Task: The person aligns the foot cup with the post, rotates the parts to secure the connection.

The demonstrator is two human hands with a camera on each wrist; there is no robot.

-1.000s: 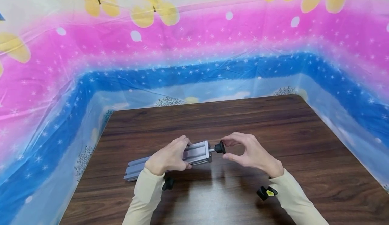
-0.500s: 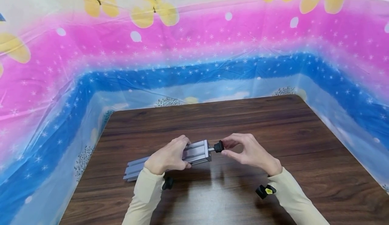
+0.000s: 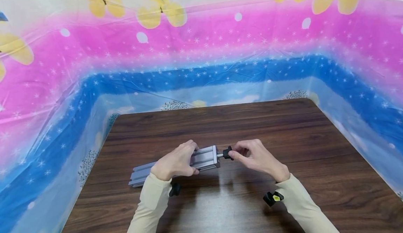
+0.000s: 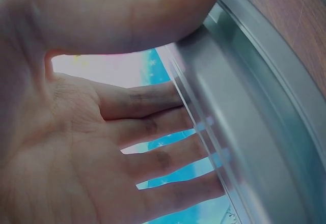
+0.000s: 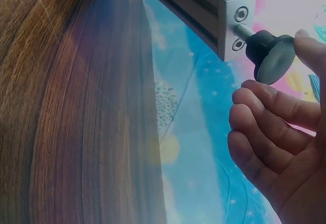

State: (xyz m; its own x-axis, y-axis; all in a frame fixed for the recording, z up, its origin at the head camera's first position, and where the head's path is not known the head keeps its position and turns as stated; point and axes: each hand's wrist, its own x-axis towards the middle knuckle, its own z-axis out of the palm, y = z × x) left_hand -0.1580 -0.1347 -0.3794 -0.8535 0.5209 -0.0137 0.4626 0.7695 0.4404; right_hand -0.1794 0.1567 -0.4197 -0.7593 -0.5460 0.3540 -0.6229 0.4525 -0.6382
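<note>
A silver aluminium profile (image 3: 204,158) lies at a slant in front of me, and my left hand (image 3: 176,161) grips it from above. In the left wrist view my thumb presses one side of the profile (image 4: 239,117) while the fingers reach behind it. Out of the profile's right end plate (image 5: 228,35), which carries two socket screws, a threaded stud (image 5: 244,31) sticks out. On that stud sits a black round levelling foot (image 5: 276,61). My right hand (image 3: 256,159) pinches this foot between thumb and fingers at its rim.
Dark wood-grain table (image 3: 283,128) lies under both hands. A pink and blue patterned cloth (image 3: 201,44) hangs round its back and sides. Each wrist carries a small black device, the right one (image 3: 270,198) with a yellow mark.
My right thumb has moved up onto the foot's rim, and the gap between thumb and fingers has narrowed. The left hand and the profile stay in place.
</note>
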